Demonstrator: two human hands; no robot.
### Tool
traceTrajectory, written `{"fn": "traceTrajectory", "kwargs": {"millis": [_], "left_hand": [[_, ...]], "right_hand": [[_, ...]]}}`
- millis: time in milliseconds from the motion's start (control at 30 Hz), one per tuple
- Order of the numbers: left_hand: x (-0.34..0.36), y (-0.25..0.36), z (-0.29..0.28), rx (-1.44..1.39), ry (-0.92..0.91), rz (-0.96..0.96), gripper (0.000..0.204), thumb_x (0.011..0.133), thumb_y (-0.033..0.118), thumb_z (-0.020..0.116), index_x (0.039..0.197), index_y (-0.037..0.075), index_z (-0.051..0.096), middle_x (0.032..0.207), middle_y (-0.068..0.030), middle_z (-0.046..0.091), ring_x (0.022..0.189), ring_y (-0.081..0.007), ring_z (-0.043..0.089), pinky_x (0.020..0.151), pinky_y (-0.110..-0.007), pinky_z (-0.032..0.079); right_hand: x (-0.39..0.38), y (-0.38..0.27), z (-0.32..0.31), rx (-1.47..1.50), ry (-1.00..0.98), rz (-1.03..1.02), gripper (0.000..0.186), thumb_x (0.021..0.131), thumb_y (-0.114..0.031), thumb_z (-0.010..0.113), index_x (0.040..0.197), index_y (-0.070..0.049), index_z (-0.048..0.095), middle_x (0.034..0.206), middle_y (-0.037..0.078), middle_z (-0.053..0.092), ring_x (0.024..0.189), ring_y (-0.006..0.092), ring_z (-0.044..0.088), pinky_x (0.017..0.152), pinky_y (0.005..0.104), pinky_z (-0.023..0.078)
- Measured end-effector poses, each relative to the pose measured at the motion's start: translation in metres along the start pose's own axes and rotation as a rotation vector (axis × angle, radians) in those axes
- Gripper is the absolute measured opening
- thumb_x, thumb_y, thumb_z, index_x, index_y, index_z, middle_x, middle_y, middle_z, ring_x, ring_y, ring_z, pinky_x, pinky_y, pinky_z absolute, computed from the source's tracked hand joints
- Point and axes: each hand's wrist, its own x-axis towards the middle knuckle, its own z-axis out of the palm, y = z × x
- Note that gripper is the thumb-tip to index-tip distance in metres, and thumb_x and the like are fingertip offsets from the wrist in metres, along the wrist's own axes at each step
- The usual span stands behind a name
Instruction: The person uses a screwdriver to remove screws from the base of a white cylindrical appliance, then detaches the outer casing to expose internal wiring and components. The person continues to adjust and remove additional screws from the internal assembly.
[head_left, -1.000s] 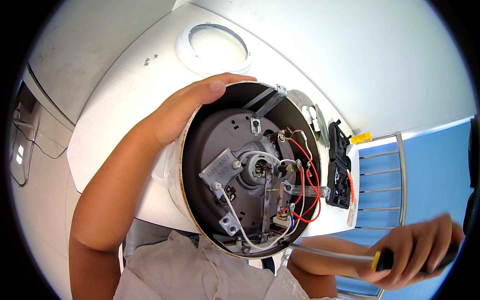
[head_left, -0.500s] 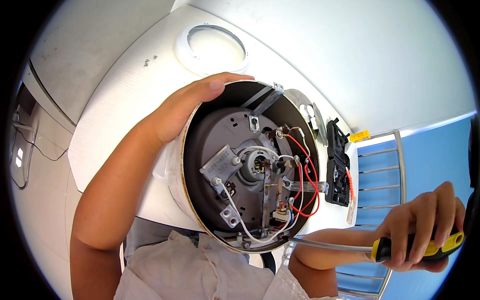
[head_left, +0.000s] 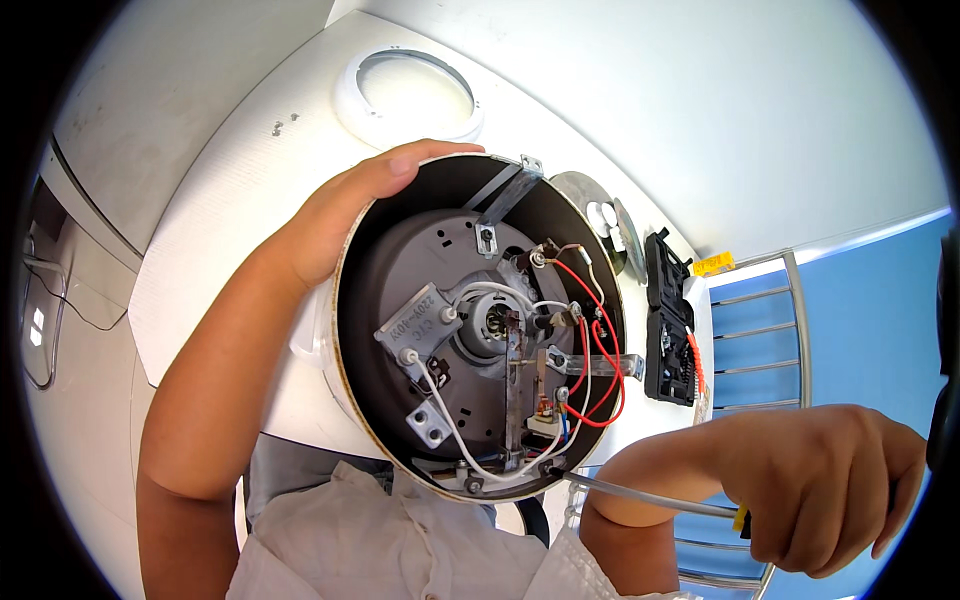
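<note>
A round metal appliance body (head_left: 405,265), which looks like a rice cooker's, is tilted on the table edge with its open underside facing me. Inside are red and white wires, metal brackets and a grey heater block (head_left: 420,318). My left hand (head_left: 345,205) grips the upper left rim, fingers reaching over the top. In my closed right hand (head_left: 835,485) is a screwdriver (head_left: 650,498); its yellow and black handle is almost hidden by the fist. The shaft's tip meets the lower right rim, near a dark fastener; exact contact is hard to tell.
The white table (head_left: 215,270) carries a white plastic ring (head_left: 350,110), small screws (head_left: 282,127), grey discs (head_left: 580,190) with white pieces, and an open black tool case (head_left: 668,350). A metal-railed chair (head_left: 757,300) stands at the right.
My right hand has rolled over, so its back now covers most of the screwdriver handle. The appliance body and table items sit slightly further left in view.
</note>
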Motion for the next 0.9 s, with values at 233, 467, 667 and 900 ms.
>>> {"fn": "traceTrajectory", "kwargs": {"millis": [233,467,667,900], "left_hand": [[0.0,0.0,0.0,0.053,0.008,0.02,0.053,0.09,0.04,0.044,0.126,0.001,0.049,0.119,-0.0118,0.056,0.109,-0.02,0.053,0.097,-0.031,0.038],[0.001,-0.001,0.0,0.043,-0.015,0.027,0.054,0.09,0.04,0.044,0.125,0.001,0.049,0.119,-0.0121,0.056,0.108,-0.0198,0.053,0.097,-0.031,0.038],[0.001,-0.002,-0.004,0.05,-0.014,0.029,0.053,0.09,0.04,0.044,0.126,0.001,0.048,0.119,-0.012,0.056,0.108,-0.0196,0.053,0.097,-0.031,0.038],[0.0,-0.001,-0.002,0.042,0.0,0.013,0.055,0.089,0.042,0.044,0.126,0.001,0.048,0.118,-0.0122,0.056,0.108,-0.0199,0.053,0.097,-0.031,0.038]], "right_hand": [[-0.023,0.004,0.037,-0.872,0.61,-0.381,0.026,0.085,-0.005,0.056,0.105,0.002,0.04,0.087,0.009,0.039,0.045,0.013,0.042,0.03,0.0234,0.039],[-0.027,-0.01,0.014,-0.124,-0.038,-0.187,0.011,0.089,-0.007,0.042,0.092,-0.002,0.033,0.05,0.016,0.046,0.029,0.0165,0.04,0.023,0.0283,0.028],[-0.008,-0.001,0.0,-0.286,0.278,-0.214,0.028,0.08,-0.001,0.057,0.093,-0.003,0.032,0.068,0.015,0.046,0.03,0.0165,0.042,0.022,0.0261,0.037],[-0.02,-0.011,0.011,-0.478,0.265,-0.198,0.037,0.079,-0.001,0.06,0.113,0.003,0.046,0.063,0.012,0.05,0.035,0.0134,0.048,0.027,0.0255,0.048]]}}
